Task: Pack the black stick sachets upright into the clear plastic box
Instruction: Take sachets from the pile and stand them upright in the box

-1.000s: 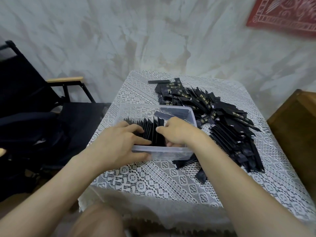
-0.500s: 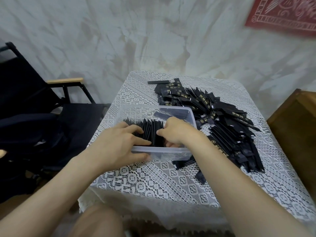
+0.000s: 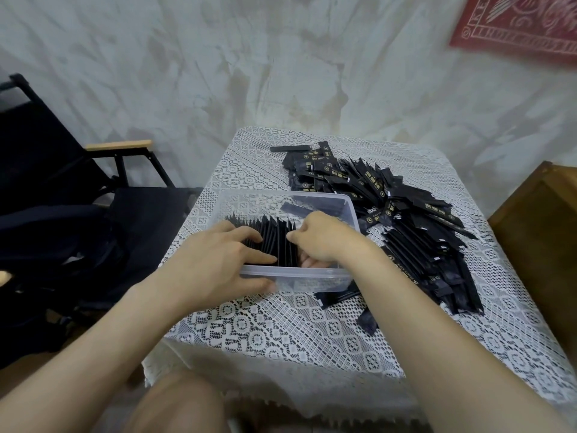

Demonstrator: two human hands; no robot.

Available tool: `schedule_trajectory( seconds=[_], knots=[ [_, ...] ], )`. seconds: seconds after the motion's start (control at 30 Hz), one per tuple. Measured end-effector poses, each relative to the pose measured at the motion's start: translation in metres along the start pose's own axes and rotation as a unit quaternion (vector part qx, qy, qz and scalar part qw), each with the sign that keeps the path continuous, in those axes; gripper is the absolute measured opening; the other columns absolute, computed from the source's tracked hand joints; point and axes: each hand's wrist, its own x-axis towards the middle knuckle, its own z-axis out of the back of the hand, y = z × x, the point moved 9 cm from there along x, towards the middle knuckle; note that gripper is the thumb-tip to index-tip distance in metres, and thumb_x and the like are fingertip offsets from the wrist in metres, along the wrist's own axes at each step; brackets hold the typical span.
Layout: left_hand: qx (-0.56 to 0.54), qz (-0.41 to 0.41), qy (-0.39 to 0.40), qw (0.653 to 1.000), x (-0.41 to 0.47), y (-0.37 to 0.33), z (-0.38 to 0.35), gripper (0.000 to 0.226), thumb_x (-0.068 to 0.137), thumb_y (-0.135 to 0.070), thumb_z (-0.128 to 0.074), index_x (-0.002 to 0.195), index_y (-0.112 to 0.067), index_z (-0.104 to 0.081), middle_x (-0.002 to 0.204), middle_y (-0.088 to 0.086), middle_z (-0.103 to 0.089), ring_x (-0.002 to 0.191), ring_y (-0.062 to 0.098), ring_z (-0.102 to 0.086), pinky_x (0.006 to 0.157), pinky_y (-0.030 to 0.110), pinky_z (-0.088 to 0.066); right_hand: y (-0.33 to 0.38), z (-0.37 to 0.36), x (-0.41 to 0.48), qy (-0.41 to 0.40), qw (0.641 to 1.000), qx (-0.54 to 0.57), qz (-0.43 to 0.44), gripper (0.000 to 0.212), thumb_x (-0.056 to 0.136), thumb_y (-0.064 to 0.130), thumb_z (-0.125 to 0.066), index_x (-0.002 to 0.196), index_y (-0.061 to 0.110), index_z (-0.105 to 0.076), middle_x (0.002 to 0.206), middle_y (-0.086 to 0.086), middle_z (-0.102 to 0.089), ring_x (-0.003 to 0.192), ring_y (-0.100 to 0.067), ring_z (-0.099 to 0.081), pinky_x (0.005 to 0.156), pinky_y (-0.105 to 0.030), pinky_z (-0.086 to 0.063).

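Sachets (image 3: 268, 242) stand upright in a tight row in the left half of the box (image 3: 293, 272), edges up, like cards in a file. The left hand (image 3: 215, 260) lies over the row's left part with fingers (image 3: 249, 235) nearly straight and spread across the tops, thumb outside the near wall; I judge it braces the row so that the thin sticks do not fan out or topple. The right hand (image 3: 324, 239) reaches in at the row's right end, thumb against the tops and fingers curled down inside, their tips showing through the clear wall. Whether they pinch the last few sticks or only push them leftward, I cannot tell. One flat sachet (image 3: 299, 209) lies in the far part of the box, not yet stood up. The right half looks free, so the job seems well short of done. The box sits on the table (image 3: 281, 335), near its front-left, within easy reach. A large pile (image 3: 406, 220) of loose sticks lies just beside it to the right, close to the feeding hand. A dark chair (image 3: 62, 198) stands left of the table.
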Motion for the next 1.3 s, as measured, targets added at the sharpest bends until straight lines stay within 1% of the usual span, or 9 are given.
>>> schedule_trajectory(
  seconds=[0.07,0.2,0.33,0.43,0.6,0.73,0.87,1.1,1.3],
  knots=[
    [0.001,-0.003,-0.002,1.000,0.000,-0.001,0.001,0.062,0.080,-0.085,-0.032,0.134,-0.061,-0.049,0.142,-0.024,-0.042,0.119,0.008,-0.039,0.089,0.029,-0.047,0.002,0.001,-0.002,-0.005,1.000,-0.022,0.003,0.029,0.102,0.036,-0.057,0.103,0.007,-0.063,0.082,-0.010,-0.077,0.074,-0.024,-0.077,0.078,-0.041,-0.064],
    [-0.009,-0.007,-0.011,1.000,-0.001,-0.001,0.002,0.061,0.080,-0.084,-0.034,0.134,-0.060,-0.050,0.140,-0.023,-0.045,0.117,0.009,-0.041,0.091,0.031,-0.048,0.002,0.003,-0.002,-0.007,1.000,-0.022,-0.020,0.019,0.102,0.022,-0.057,0.111,0.006,-0.061,0.085,-0.014,-0.077,0.078,-0.028,-0.078,0.073,-0.036,-0.064],
    [-0.011,-0.013,-0.022,1.000,0.000,-0.001,0.002,0.059,0.081,-0.086,-0.036,0.134,-0.062,-0.049,0.139,-0.024,-0.046,0.116,0.008,-0.041,0.090,0.032,-0.049,0.005,0.000,-0.001,-0.001,1.000,-0.006,-0.005,0.028,0.099,0.034,-0.064,0.110,0.008,-0.060,0.084,-0.011,-0.077,0.077,-0.026,-0.078,0.077,-0.040,-0.064],
    [-0.006,-0.009,-0.025,1.000,0.000,0.001,0.001,0.070,0.076,-0.090,-0.025,0.135,-0.060,-0.048,0.139,-0.024,-0.046,0.117,0.008,-0.042,0.089,0.032,-0.050,0.003,-0.003,0.002,0.001,1.000,-0.003,0.001,0.034,0.100,0.039,-0.061,0.110,0.006,-0.061,0.085,-0.012,-0.077,0.076,-0.027,-0.078,0.080,-0.044,-0.064],
    [-0.008,-0.006,-0.032,0.999,0.001,0.002,-0.001,0.071,0.076,-0.087,-0.026,0.138,-0.059,-0.046,0.139,-0.025,-0.047,0.117,0.008,-0.043,0.088,0.031,-0.050,0.002,-0.002,0.004,-0.007,1.000,0.014,0.002,0.023,0.100,0.028,-0.062,0.107,0.006,-0.062,0.081,-0.013,-0.077,0.072,-0.027,-0.078,0.075,-0.043,-0.065],
    [-0.008,-0.006,-0.031,0.999,0.001,0.003,-0.001,0.075,0.075,-0.087,-0.023,0.142,-0.058,-0.042,0.140,-0.026,-0.047,0.118,0.008,-0.043,0.089,0.031,-0.050,-0.002,0.002,0.004,-0.021,1.000,0.020,0.002,0.019,0.101,0.012,-0.053,0.101,0.001,-0.068,0.078,-0.014,-0.077,0.071,-0.027,-0.078,0.073,-0.041,-0.065],
    [-0.007,-0.005,-0.028,1.000,0.000,0.003,-0.001,0.084,0.074,-0.091,-0.020,0.148,-0.055,-0.032,0.141,-0.026,-0.046,0.116,0.007,-0.042,0.088,0.029,-0.049,0.002,0.005,-0.003,-0.028,0.999,0.034,0.015,0.010,0.100,0.016,-0.063,0.097,0.007,-0.066,0.083,-0.015,-0.077,0.074,-0.027,-0.078,0.072,-0.036,-0.065],
    [-0.006,-0.005,-0.003,1.000,0.002,0.004,-0.003,0.082,0.072,-0.089,-0.017,0.144,-0.057,-0.039,0.141,-0.025,-0.045,0.117,0.007,-0.041,0.090,0.030,-0.049,0.000,-0.002,0.007,-0.012,0.998,0.052,0.017,0.021,0.100,0.003,-0.044,0.096,0.008,-0.064,0.083,-0.017,-0.077,0.075,-0.028,-0.078,0.079,-0.048,-0.064],
    [-0.006,-0.001,0.023,1.000,0.001,0.005,-0.004,0.085,0.071,-0.092,-0.015,0.146,-0.057,-0.035,0.143,-0.022,-0.044,0.117,0.008,-0.041,0.096,0.032,-0.046,-0.005,-0.005,0.004,0.017,0.999,0.048,0.015,0.019,0.099,0.002,-0.053,0.092,0.015,-0.064,0.084,-0.013,-0.077,0.080,-0.027,-0.078,0.082,-0.046,-0.064]
  ],
)
